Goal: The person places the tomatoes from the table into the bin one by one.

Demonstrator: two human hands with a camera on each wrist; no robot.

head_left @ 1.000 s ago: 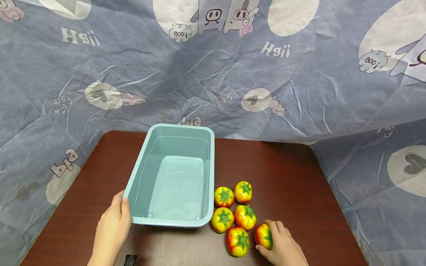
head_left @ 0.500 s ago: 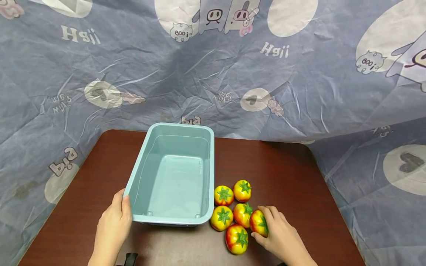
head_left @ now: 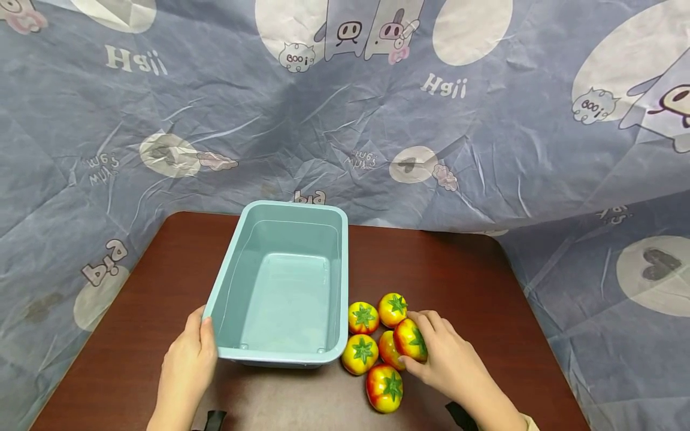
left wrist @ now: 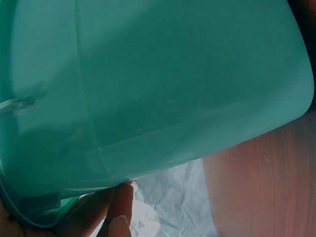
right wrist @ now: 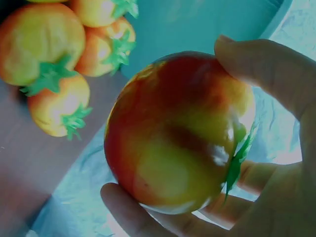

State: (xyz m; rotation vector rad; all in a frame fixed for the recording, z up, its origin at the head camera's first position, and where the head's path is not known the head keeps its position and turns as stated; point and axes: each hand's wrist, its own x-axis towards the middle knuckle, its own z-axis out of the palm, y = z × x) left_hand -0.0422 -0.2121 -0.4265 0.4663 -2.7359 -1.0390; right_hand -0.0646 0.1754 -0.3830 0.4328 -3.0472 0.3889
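At its near left corner, the rim of a light blue plastic basin [head_left: 345,281] is gripped by my left hand [head_left: 187,359]. In the left wrist view the fingertips [left wrist: 121,200] curl under the basin's edge. No objects show inside the basin in the head view. My right hand [head_left: 444,353] holds a glossy yellow-and-red tomato [head_left: 408,339] with a green leafy top, thumb on one side and fingers on the other. That tomato [right wrist: 173,138] fills the middle of the right wrist view. It partly hides another tomato [head_left: 389,352] behind it.
Several more tomatoes [head_left: 360,354] cluster against the basin's right side, the nearest tomato [head_left: 384,389] toward the front. All stand on a dark brown table [head_left: 447,269]. A grey-blue printed cloth [head_left: 302,131] hangs behind and beside the table.
My right hand has raised the tomato from the right of the cluster and carried it left and away from me, over the other tomatoes. The left hand and basin stay almost still.
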